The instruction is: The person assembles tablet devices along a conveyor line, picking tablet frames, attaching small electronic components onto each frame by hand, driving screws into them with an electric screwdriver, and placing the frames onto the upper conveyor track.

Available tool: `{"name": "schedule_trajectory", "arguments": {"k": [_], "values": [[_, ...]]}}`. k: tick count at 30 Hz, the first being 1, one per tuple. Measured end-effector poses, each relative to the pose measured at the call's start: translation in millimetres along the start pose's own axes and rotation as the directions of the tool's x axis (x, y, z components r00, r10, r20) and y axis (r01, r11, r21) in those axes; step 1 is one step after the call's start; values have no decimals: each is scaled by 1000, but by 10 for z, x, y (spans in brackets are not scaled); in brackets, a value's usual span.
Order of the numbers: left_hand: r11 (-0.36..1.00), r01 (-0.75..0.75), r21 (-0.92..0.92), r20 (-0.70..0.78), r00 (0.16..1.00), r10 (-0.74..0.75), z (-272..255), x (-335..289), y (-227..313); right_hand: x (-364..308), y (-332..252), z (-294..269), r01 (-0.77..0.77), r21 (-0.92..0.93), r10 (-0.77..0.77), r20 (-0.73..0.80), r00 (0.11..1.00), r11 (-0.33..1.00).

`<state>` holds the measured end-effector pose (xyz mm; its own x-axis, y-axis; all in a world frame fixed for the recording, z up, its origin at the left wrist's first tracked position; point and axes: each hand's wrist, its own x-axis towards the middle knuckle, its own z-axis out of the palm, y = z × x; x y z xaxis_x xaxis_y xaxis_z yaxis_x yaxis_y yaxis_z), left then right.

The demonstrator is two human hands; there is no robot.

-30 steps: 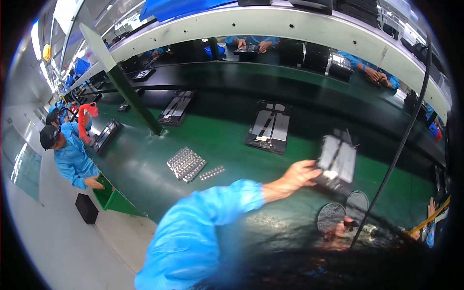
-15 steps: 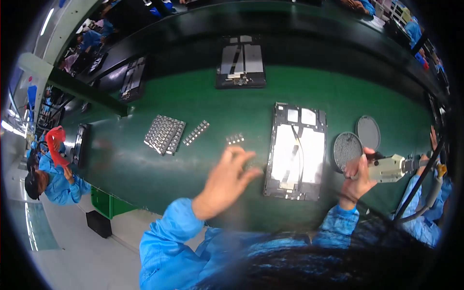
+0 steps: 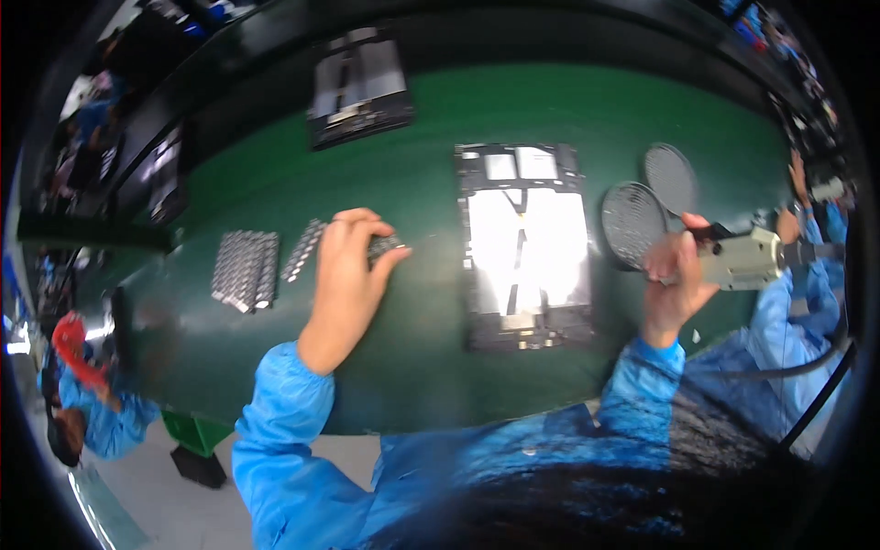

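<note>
My left hand (image 3: 344,280) curls over the bench, thumb and fingers closed around a short strip of small metal parts (image 3: 383,246). My fingers partly cover that strip. Beside it on the left lies a longer strip of similar parts (image 3: 302,249), and beyond that a sheet of them in rows (image 3: 246,270). My right hand (image 3: 676,280) grips a beige power screwdriver (image 3: 744,260) held sideways; its tip is hidden. Between my hands an opened flat device (image 3: 524,247), like a tablet with a silvery middle and black frame, lies on the green bench.
Two round dishes stand at the right, a near one (image 3: 634,225) with a textured inside and a far one (image 3: 671,177). Another opened device (image 3: 360,87) lies at the back. A co-worker (image 3: 110,417) holding something red is at the left; another person's blue sleeve (image 3: 770,312) shows right.
My left hand has moved left and closed from spread fingers onto the short strip. The view has shifted, and my right hand still holds the screwdriver.
</note>
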<state>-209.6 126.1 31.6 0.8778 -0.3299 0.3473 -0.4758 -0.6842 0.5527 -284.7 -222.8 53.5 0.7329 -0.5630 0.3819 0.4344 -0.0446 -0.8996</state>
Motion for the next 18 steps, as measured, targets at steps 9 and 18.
{"name": "schedule_trajectory", "arguments": {"k": [9,18], "values": [[926,323,-195,169,941,-292,17,12,-32,276,89,-305,-23,241,22,6,1000,970],[963,75,260,141,983,-115,51,153,164,299,248,-261,-41,245,29,52,998,969]]}}
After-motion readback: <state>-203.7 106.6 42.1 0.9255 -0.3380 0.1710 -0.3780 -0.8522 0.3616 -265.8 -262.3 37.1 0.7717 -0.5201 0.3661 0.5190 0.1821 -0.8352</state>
